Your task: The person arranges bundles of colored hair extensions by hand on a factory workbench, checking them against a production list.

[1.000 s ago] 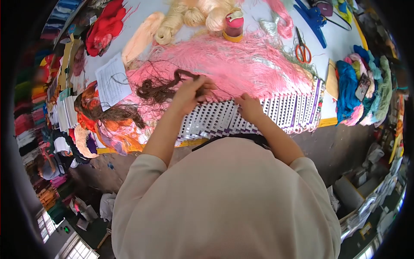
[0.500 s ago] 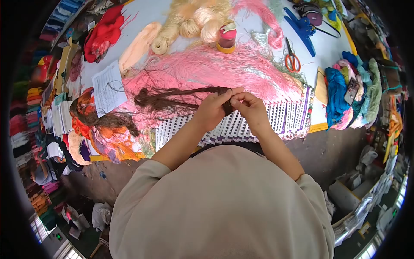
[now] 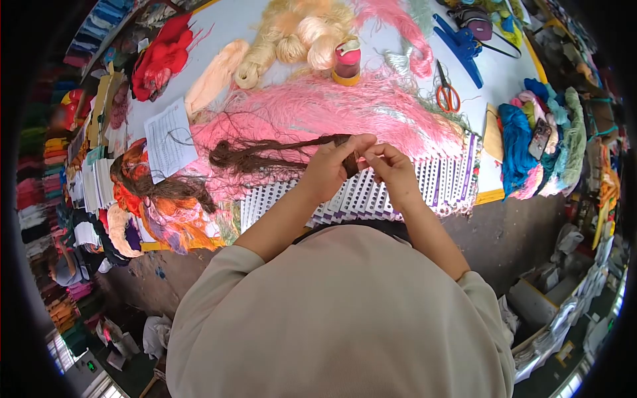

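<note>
A skein of dark brown thread (image 3: 265, 151) stretches leftward from my left hand (image 3: 325, 167), whose fingers are closed around its right end. Its far loop lies over pink threads (image 3: 285, 109) spread across the table. Close beside the left fingertips, my right hand (image 3: 397, 174) is closed in a pinch at the skein's end; whatever is between the finger and thumb is too small to make out. Below both hands lie white cards with rows of dark holes (image 3: 345, 199), strung with the pink threads.
Orange-handled scissors (image 3: 447, 98) and a blue plastic tool (image 3: 461, 50) lie at the back right. A thread cone (image 3: 347, 63) stands behind the pink threads, near cream skeins (image 3: 290, 48). A printed sheet (image 3: 170, 142) is at left; a phone (image 3: 540, 138) rests on coloured skeins at right.
My right hand has shifted slightly right, its fingertips drawing a little away from the skein's end. The left hand keeps its hold; the whole view has moved slightly.
</note>
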A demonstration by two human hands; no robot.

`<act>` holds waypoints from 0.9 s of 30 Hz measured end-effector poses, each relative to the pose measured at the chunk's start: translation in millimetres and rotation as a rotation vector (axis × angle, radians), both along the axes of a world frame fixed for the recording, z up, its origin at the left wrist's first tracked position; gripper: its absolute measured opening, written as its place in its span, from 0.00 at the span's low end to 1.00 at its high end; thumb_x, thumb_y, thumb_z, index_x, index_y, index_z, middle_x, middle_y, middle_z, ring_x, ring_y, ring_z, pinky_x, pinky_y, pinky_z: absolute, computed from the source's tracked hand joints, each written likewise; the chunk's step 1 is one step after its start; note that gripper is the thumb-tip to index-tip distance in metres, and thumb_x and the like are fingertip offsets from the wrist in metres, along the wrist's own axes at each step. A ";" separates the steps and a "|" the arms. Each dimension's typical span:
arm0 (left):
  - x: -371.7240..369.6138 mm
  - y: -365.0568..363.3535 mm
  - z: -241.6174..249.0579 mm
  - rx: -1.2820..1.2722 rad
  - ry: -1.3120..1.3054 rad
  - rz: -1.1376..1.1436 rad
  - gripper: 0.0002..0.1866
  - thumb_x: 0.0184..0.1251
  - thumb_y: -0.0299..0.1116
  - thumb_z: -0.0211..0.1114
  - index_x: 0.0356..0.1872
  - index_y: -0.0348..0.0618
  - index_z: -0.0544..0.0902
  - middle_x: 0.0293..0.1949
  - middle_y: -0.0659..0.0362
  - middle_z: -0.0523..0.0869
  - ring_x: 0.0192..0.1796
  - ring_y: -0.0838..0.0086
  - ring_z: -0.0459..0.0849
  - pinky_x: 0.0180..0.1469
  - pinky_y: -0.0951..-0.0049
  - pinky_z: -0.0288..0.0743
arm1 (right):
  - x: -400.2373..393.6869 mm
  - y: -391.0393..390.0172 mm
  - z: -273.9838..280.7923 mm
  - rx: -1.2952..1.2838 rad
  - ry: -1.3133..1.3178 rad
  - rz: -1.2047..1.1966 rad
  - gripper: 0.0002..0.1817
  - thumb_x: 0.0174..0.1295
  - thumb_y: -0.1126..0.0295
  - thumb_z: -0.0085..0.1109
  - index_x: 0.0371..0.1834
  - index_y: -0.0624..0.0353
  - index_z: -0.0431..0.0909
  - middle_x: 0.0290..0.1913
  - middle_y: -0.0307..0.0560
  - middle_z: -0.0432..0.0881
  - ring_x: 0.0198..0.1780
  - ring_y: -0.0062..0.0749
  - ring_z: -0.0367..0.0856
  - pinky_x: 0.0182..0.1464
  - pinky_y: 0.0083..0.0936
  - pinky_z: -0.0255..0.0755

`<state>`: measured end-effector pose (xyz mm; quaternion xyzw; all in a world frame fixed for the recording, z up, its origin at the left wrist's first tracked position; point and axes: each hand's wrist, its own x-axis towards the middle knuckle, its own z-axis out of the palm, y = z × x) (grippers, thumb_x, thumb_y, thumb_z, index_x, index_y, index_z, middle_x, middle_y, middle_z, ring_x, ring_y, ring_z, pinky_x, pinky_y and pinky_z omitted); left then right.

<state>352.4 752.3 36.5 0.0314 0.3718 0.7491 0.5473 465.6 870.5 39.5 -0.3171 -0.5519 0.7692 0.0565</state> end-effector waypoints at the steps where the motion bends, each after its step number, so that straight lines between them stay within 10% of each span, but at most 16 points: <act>1: 1.2 0.5 -1.5 -0.010 0.034 -0.054 0.21 0.79 0.37 0.48 0.61 0.32 0.75 0.55 0.53 0.82 0.55 0.71 0.81 0.61 0.68 0.73 | 0.1 -0.6 -2.1 0.076 0.006 0.028 0.04 0.65 0.70 0.62 0.39 0.57 0.80 0.28 0.32 0.78 0.26 0.11 0.68 0.30 0.13 0.63; 9: -0.4 3.6 -2.8 0.030 -0.039 -0.002 0.21 0.79 0.37 0.49 0.60 0.30 0.74 0.55 0.53 0.82 0.56 0.70 0.81 0.62 0.67 0.73 | 0.2 3.0 1.6 -0.125 0.040 -0.071 0.03 0.65 0.71 0.62 0.39 0.57 0.80 0.31 0.33 0.80 0.28 0.13 0.69 0.32 0.14 0.63; 14: 4.0 5.4 -11.1 -0.026 -0.024 -0.077 0.20 0.78 0.36 0.49 0.61 0.30 0.74 0.58 0.51 0.80 0.60 0.68 0.79 0.63 0.65 0.72 | -3.1 -2.5 -24.6 0.346 0.101 0.010 0.04 0.66 0.69 0.60 0.40 0.56 0.80 0.37 0.35 0.82 0.31 0.14 0.72 0.34 0.15 0.64; 18: 2.3 3.1 -15.2 0.014 -0.045 -0.023 0.19 0.78 0.37 0.50 0.57 0.30 0.76 0.59 0.50 0.79 0.61 0.67 0.78 0.64 0.65 0.71 | 1.2 3.7 -18.5 0.068 0.031 0.001 0.05 0.66 0.70 0.61 0.41 0.57 0.80 0.37 0.33 0.80 0.33 0.14 0.73 0.35 0.16 0.65; 22: -37.5 -13.6 -27.9 -0.040 -0.160 0.118 0.11 0.74 0.34 0.54 0.41 0.36 0.79 0.53 0.47 0.83 0.54 0.66 0.82 0.45 0.75 0.79 | 12.7 30.4 -23.6 -0.350 0.290 -0.276 0.07 0.70 0.68 0.55 0.45 0.58 0.77 0.54 0.44 0.81 0.48 0.27 0.78 0.55 0.25 0.69; 27: -169.1 -123.4 -58.6 -0.029 -0.222 0.414 0.08 0.70 0.30 0.59 0.44 0.38 0.81 0.46 0.50 0.86 0.45 0.72 0.85 0.28 0.84 0.72 | 106.1 155.9 -54.0 -0.534 0.615 -0.118 0.10 0.66 0.72 0.52 0.48 0.58 0.77 0.50 0.52 0.83 0.53 0.38 0.82 0.64 0.37 0.69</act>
